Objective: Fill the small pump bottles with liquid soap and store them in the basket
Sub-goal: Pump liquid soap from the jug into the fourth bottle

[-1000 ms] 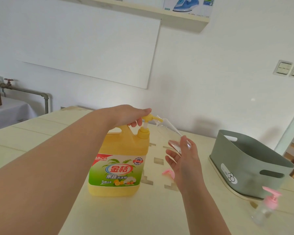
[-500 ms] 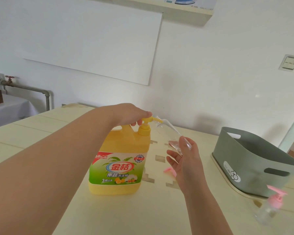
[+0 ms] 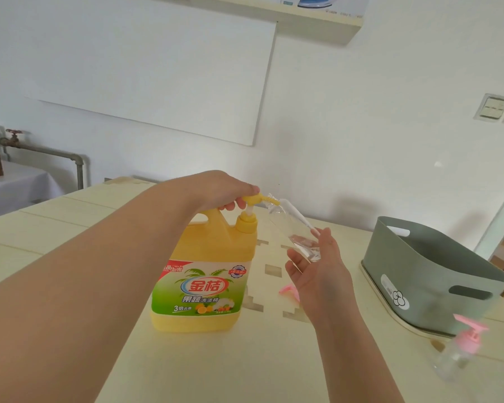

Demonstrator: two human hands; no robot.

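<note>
Head view. The left hand (image 3: pixel 224 189) lies over the yellow pump head (image 3: pixel 255 199) of the big soap jug (image 3: pixel 204 274). Its fingers curl down round the head and grip it from above, with the forearm stretched across the table (image 3: pixel 245 367). The right hand (image 3: pixel 314 270) is half open, palm turned up. Thumb and fingers cup the base of a small clear bottle (image 3: pixel 288 228) and hold it. That bottle has no cap and is tilted, with its mouth up against the spout of the jug's pump. Some clear liquid sits in its lower end, by the palm.

The jug stands upright near the middle of the pale yellow table, its green label facing the camera. A pink pump cap (image 3: pixel 288 290) lies on the table just behind the right hand. A grey-green basket (image 3: pixel 419 274) stands at the right edge of the table; what is in it I cannot tell. A second small bottle (image 3: pixel 460 353), clear with a pink pump on it, stands by the near right corner, in front of the basket and apart from it.

Behind the table is a white wall with a large white panel (image 3: pixel 157 68). A shelf (image 3: pixel 317 21) above it carries a box printed with a blue iron. Two switches (image 3: pixel 495 107) are at the right. A pipe with a valve (image 3: pixel 41 151) runs along the wall at the left, above a cloth-covered side table (image 3: pixel 15 187).
</note>
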